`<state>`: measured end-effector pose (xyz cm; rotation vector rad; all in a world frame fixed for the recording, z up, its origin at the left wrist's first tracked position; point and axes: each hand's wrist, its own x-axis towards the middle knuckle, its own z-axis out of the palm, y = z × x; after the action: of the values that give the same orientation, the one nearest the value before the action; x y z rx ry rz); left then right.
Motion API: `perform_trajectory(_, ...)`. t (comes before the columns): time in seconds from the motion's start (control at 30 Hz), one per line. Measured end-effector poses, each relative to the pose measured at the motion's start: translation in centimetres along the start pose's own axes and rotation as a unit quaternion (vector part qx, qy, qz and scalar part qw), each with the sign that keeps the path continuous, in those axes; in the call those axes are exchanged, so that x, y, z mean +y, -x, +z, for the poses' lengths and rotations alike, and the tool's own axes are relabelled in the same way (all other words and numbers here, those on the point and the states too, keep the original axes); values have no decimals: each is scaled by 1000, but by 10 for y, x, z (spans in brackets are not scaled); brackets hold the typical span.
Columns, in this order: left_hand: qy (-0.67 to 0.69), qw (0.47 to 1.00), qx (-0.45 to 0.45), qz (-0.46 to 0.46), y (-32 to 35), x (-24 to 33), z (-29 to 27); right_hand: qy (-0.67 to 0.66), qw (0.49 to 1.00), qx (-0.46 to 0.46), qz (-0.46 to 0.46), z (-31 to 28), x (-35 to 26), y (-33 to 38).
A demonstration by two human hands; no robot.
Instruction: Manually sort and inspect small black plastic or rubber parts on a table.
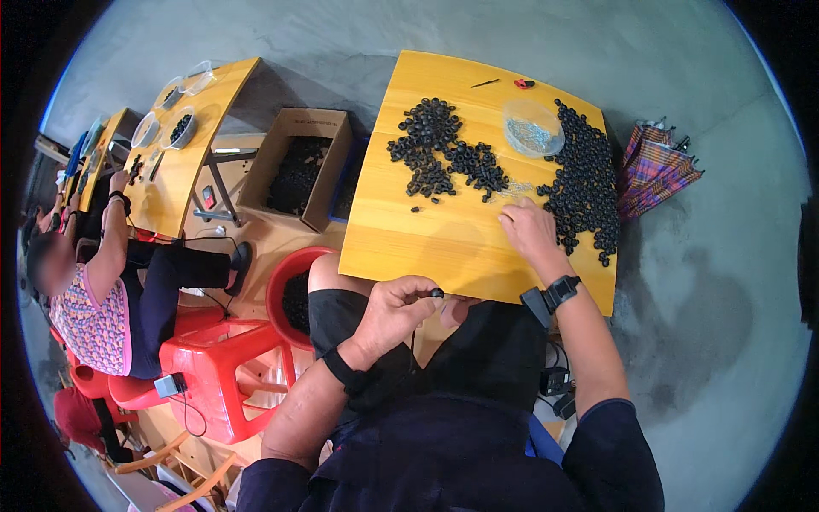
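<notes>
Near the table's front edge, above my lap, my left hand [394, 314] pinches a small black round part [437, 293] between thumb and fingers. My right hand [531, 230] is over the yellow wooden table [409, 243], its fingertips drawn together beside a scatter of thin silvery metal pieces [517, 187]. Whatever those fingertips hold is too small to make out. A heap of small black round parts [429, 128] lies left of the metal pieces. Another, larger spread of black parts [589, 175] covers the table's right side. Behind my right hand stands a clear plastic tub [531, 115] with more silvery pieces in it.
A thin dark tool [485, 83] and a small red-and-black item [524, 84] lie at the table's far edge. A plaid umbrella [653, 171] leans at right. To the left are a cardboard box [334, 183], red bucket [277, 294], red stool [213, 358] and seated co-worker [94, 316].
</notes>
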<state>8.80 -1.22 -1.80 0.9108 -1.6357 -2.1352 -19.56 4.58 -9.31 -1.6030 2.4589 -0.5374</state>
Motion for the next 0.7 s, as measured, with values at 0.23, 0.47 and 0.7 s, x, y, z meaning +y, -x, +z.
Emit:
perform_trajectory(0.23, 1, 1000, -20, -1, -3, 9, 0, -3, 997, 69, -44, -10, -4, -7)
perform_trajectory(0.47, -3, 999, -43, -11, -3, 18, -5, -16, 998, 17, -61, 6, -9, -31)
perform_trajectory(0.7, 31, 999, -39, 15, -4, 29, -2, -15, 999, -2, -38, 10, -11, -27)
